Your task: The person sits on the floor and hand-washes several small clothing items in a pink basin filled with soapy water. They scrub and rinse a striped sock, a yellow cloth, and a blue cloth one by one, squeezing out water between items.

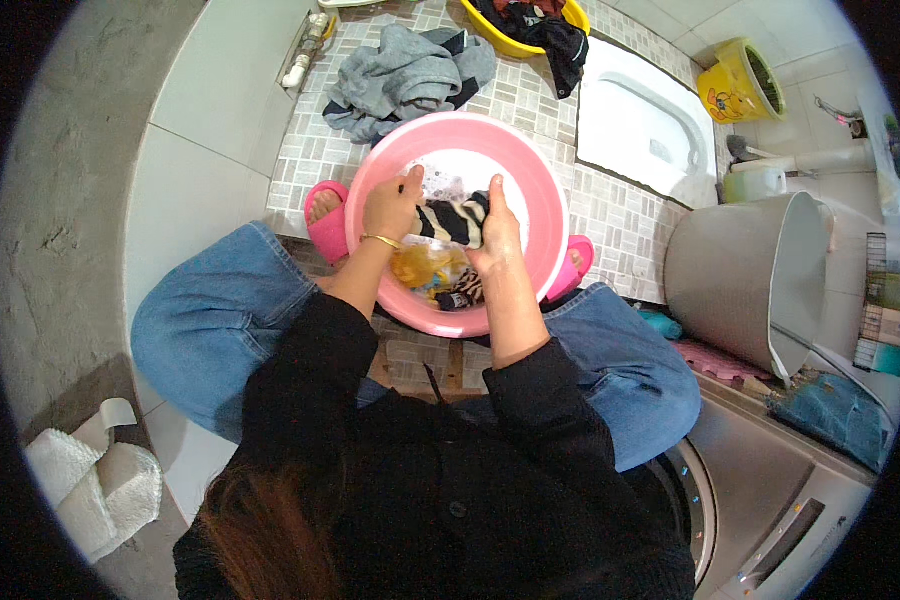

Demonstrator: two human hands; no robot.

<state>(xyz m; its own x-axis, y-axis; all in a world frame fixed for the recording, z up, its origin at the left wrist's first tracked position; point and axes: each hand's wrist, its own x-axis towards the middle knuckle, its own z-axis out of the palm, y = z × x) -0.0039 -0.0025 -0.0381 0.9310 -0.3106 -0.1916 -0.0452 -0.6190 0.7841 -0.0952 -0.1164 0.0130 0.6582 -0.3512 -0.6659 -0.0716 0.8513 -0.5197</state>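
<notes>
A black-and-cream striped sock [448, 222] is stretched between my two hands over the pink basin [395, 150]. My left hand [390, 208] is closed on its left end, thumb up, with a gold bangle at the wrist. The other end is gripped by my right hand [498, 230], whose thumb also points up. Sudsy water [445, 178] shows beyond the sock. Nearer me in the basin lie a yellow cloth [420, 266] and a second striped piece [462, 290], partly hidden by my right forearm.
Grey clothes [395, 78] lie heaped on the tiles beyond the basin. A yellow basin [510, 42] of dark clothes stands farther back. Right are a white squat toilet [645, 120], a yellow bucket [730, 95], a large grey bin [730, 275] and a washing machine [760, 480].
</notes>
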